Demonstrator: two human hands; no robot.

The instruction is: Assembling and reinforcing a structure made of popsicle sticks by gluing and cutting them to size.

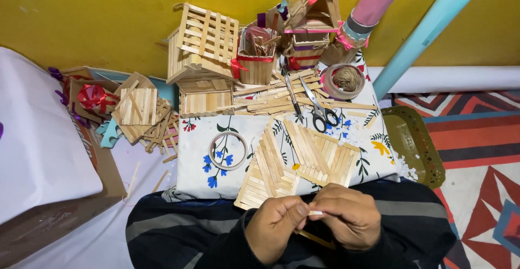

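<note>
At the left edge of the frame I see one package: a brown cardboard box (103,179), rectangular, lying on the floor and running from the middle left down to the lower left corner. A large white sheet (38,144) covers most of its top. Faint printing shows on its brown side, too blurred to make out. I see no screens, signs or separate labels.
</note>
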